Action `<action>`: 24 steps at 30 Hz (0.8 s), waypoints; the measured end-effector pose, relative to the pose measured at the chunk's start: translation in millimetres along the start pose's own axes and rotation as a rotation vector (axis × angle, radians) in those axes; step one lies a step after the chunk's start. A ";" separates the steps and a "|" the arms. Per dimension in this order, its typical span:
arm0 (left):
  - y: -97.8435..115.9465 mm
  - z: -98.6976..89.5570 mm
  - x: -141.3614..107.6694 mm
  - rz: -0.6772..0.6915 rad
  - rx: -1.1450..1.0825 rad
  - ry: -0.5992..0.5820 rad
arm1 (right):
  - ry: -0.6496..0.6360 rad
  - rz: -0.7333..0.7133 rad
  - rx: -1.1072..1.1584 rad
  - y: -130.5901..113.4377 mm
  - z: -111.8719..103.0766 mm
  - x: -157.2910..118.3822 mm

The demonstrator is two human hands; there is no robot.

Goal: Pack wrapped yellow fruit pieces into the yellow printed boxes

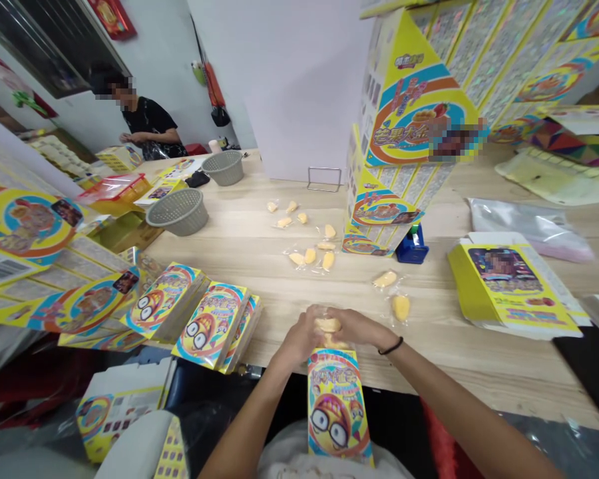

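Observation:
My left hand (pixel 302 338) and my right hand (pixel 357 327) meet at the table's front edge, fingers closed around a small yellow piece in a clear wrapper (pixel 328 324). Just below them stands a colourful yellow carton (pixel 337 406) with a big-eyed cartoon face, between my forearms and against my body. Its upper end is partly hidden by my hands. Farther up the table lie more wrapped yellow pieces, one (pixel 402 307) to the right of my right hand and a loose group (pixel 310 256) beyond both hands.
Flat stacks of cartoon cartons (pixel 212 326) lie at the left. Tall piled display boxes (pixel 409 100) rise at the back right, near a blue tape dispenser (pixel 413 246). An opened yellow box (pixel 514 283) lies right. Grey baskets (pixel 178 213) stand back left; a person (pixel 152 126) sits beyond.

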State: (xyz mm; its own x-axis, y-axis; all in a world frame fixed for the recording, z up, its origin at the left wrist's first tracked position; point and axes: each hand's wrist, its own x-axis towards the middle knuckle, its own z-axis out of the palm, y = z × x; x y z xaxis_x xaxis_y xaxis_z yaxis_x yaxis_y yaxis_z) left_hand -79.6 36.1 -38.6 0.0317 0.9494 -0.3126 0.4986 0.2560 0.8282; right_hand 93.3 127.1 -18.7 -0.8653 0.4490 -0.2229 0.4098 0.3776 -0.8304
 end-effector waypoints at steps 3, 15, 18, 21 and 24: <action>9.2 -8.0 -3.1 0.101 -0.010 -0.179 | -0.057 -0.008 0.004 -0.9 4.6 -7.4; 15.9 10.0 -19.6 0.146 0.128 -0.054 | 0.059 0.032 -0.159 -4.9 21.0 -22.9; 20.3 15.9 -21.5 0.174 0.161 -0.136 | 0.048 0.026 -0.197 -2.8 19.3 -29.8; 29.5 17.3 -23.4 0.190 0.173 -0.101 | 0.054 0.014 -0.191 -2.7 20.5 -33.0; 36.9 12.1 -26.3 0.249 0.229 -0.117 | 0.043 0.005 -0.125 -3.6 22.5 -36.7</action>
State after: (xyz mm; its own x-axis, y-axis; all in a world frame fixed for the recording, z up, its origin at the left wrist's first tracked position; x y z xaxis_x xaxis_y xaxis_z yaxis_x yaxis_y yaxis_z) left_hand -51.6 18.4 -5.4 0.2694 0.9468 -0.1761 0.6435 -0.0409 0.7644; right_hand 117.1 91.1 -19.0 -0.8510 0.4846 -0.2025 0.4493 0.4720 -0.7585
